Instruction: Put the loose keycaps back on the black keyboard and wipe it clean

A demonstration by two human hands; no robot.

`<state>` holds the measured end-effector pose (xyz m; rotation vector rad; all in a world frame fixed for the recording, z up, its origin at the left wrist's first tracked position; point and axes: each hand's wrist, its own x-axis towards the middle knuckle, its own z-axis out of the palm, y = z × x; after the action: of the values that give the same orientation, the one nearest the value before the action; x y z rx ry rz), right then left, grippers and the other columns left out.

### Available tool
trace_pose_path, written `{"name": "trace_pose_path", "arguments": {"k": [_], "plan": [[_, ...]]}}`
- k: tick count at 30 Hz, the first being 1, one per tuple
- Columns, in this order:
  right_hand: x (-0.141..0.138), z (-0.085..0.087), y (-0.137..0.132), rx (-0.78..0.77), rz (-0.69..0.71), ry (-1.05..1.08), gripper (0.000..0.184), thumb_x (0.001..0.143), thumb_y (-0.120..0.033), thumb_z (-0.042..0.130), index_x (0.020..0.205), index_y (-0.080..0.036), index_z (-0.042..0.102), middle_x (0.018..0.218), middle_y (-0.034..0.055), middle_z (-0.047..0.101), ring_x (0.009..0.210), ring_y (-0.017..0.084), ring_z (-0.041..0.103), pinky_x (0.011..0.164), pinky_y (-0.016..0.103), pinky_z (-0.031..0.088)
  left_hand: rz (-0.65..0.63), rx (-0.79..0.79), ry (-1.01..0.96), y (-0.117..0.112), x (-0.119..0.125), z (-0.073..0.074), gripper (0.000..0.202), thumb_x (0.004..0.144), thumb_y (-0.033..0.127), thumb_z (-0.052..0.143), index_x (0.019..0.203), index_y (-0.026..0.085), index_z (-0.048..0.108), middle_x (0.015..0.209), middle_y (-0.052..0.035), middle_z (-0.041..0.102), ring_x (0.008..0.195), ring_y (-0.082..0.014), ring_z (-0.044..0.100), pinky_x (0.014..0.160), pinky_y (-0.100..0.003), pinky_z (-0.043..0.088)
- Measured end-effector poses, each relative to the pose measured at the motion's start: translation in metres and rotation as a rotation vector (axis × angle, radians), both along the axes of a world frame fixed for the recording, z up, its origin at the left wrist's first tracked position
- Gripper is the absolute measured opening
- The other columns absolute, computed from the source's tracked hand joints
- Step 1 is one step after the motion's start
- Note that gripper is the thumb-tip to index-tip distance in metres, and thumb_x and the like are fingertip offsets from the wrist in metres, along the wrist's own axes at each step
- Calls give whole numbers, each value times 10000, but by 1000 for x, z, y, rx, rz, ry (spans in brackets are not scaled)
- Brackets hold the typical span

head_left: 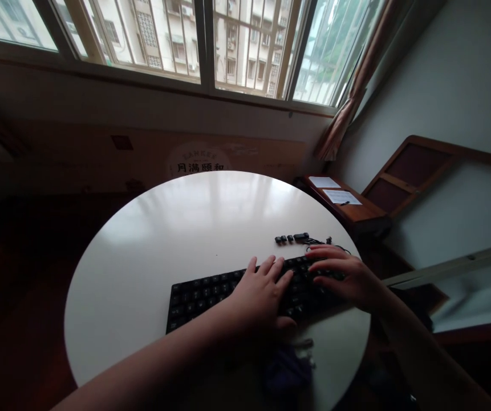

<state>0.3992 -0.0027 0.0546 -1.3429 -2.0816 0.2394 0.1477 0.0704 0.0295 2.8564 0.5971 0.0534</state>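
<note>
A black keyboard (205,294) lies at a slant near the front of a round white table (142,240). My left hand (260,294) rests on the middle of the keyboard, its fingers spread over the keys. Over the keyboard's right end is my right hand (343,271), with fingers stretched out and apart. No object shows between the fingers of either hand, though part of the keys is covered by them. Just behind the keyboard, several loose black keycaps (290,238) lie in a row beside a dark cable (313,242).
A dark purple item (288,371), perhaps cloth, lies in shadow near the table's front, with a small metallic piece (304,343) by it. Papers (341,197) and a pen lie on a wooden side table (358,213) at the right. Barred windows (245,51) are behind.
</note>
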Motion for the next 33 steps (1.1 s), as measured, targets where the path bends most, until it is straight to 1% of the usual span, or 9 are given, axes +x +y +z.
{"name": "trace_pose_path", "arguments": {"k": [2, 4, 6, 8, 11, 15, 24, 29, 33], "plan": [[5, -15, -22, -48, -27, 6, 140, 910, -307, 677, 993, -230, 760, 1253, 84, 651, 1270, 251, 557, 1106, 429, 487, -1, 8, 32, -4, -2, 2, 1026, 768, 675, 659, 1567, 158, 274, 1644, -234, 173, 1516, -428, 124, 1167, -700, 116], [7, -30, -36, -79, -55, 11, 144, 910, -305, 673, 1000, -233, 759, 1256, 85, 649, 1266, 249, 561, 1094, 425, 498, 8, -1, 65, -7, -3, 3, 1060, 742, 649, 694, 1577, 170, 249, 1650, -229, 153, 1517, -436, 104, 1153, -716, 130], [6, -40, -43, -100, -84, 12, 158, 914, -305, 666, 1025, -236, 754, 1274, 85, 638, 1266, 247, 560, 1092, 425, 501, 18, -17, 97, -6, -4, 5, 1088, 714, 650, 714, 1579, 185, 244, 1651, -230, 145, 1513, -446, 107, 1139, -726, 155], [3, -46, -44, -110, -101, 0, 163, 919, -303, 657, 1037, -241, 751, 1288, 82, 630, 1272, 248, 554, 1093, 437, 499, 7, -24, 119, -4, -5, 7, 1104, 694, 655, 729, 1579, 204, 246, 1650, -231, 147, 1510, -450, 119, 1130, -726, 178], [-2, -48, -42, -107, -93, -49, 150, 915, -291, 660, 1022, -250, 757, 1278, 75, 638, 1262, 260, 559, 1096, 472, 489, -28, -27, 132, 0, -6, 11, 1104, 684, 638, 743, 1578, 225, 244, 1651, -224, 157, 1508, -444, 139, 1126, -707, 219], [-6, -48, -40, -89, -73, -134, 145, 903, -278, 679, 1023, -270, 761, 1250, 53, 660, 1250, 277, 566, 1072, 503, 499, -45, -52, 127, 3, -9, 19, 1051, 709, 595, 745, 1570, 217, 277, 1644, -237, 169, 1494, -465, 178, 1108, -685, 279], [-13, -46, -44, 13, -55, -225, 179, 928, -251, 632, 1053, -267, 759, 1167, 47, 702, 1131, 252, 639, 992, 439, 547, -69, -81, 132, 5, -9, 27, 1017, 706, 532, 799, 1553, 237, 319, 1642, -233, 176, 1479, -488, 206, 1102, -681, 289], [-15, -44, -44, 10, -64, -253, 176, 939, -253, 615, 1059, -248, 744, 1171, 49, 700, 1121, 257, 641, 985, 445, 546, -104, -54, 132, 6, -10, 29, 1006, 708, 524, 805, 1554, 286, 315, 1643, -195, 219, 1479, -470, 216, 1096, -656, 311], [-19, -44, -46, -27, -92, -229, 184, 927, -234, 621, 1060, -247, 747, 1199, 60, 683, 1150, 260, 628, 1013, 441, 540, -117, -43, 122, 7, -11, 28, 942, 735, 542, 770, 1539, 300, 342, 1632, -180, 267, 1460, -481, 248, 1072, -658, 333]]}}
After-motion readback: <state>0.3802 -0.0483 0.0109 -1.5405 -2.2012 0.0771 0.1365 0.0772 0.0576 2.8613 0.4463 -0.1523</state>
